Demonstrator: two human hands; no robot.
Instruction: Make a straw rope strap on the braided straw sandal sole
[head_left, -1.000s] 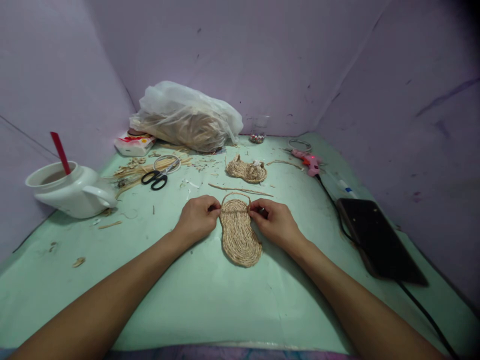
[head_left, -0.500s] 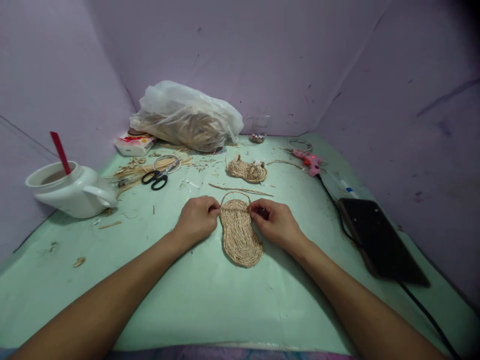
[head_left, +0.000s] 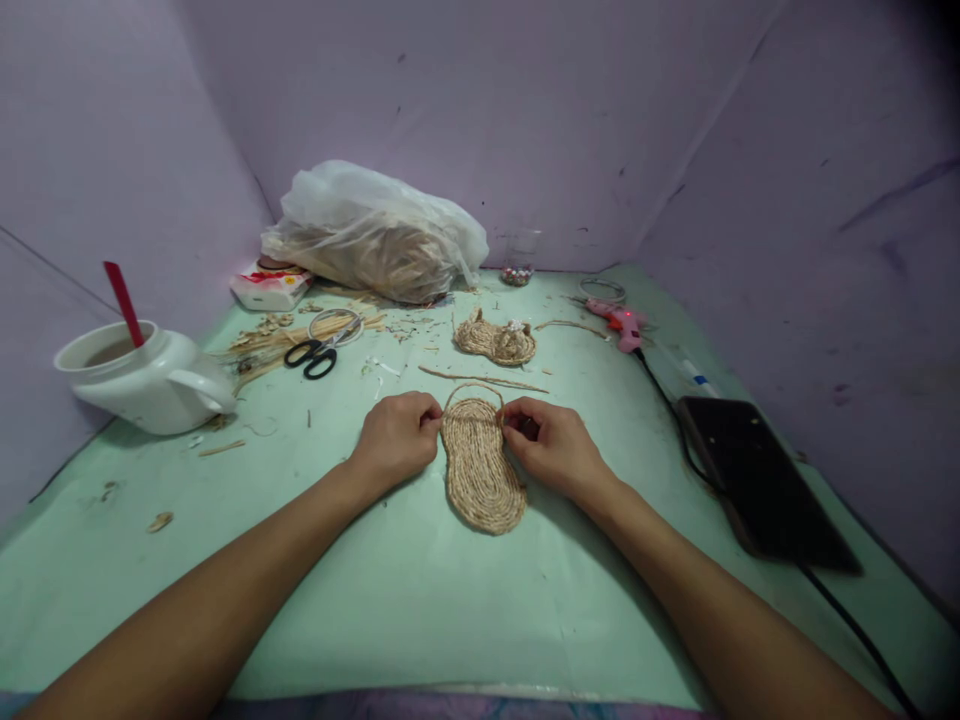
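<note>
A coiled rope sole (head_left: pixel 486 470), shaped like a small slipper, lies flat on the table in front of me. Over its far end arches a loop of thin twisted cord (head_left: pixel 475 386). My left hand (head_left: pixel 399 432) pinches the cord's left end at the sole's edge. At the opposite edge my right hand (head_left: pixel 553 440) has its thumb and forefinger closed on the cord's right end. Just beyond lies a loose length of cord (head_left: pixel 484 380). Farther back sits a small woven slipper (head_left: pixel 491 338) with a white decoration on it.
Left stands a white pot (head_left: pixel 161 385) with a red stick, near black-handled scissors (head_left: pixel 319 355) and loose straw. A plastic bag (head_left: pixel 375 235) fills the back. On the right are a pink glue gun (head_left: pixel 624 325), its black cable and a dark phone-like slab (head_left: pixel 765 480).
Both hands keep their pinch on the cord loop at the sole's edges. The whole view has shifted very slightly; nothing on the table has visibly moved.
</note>
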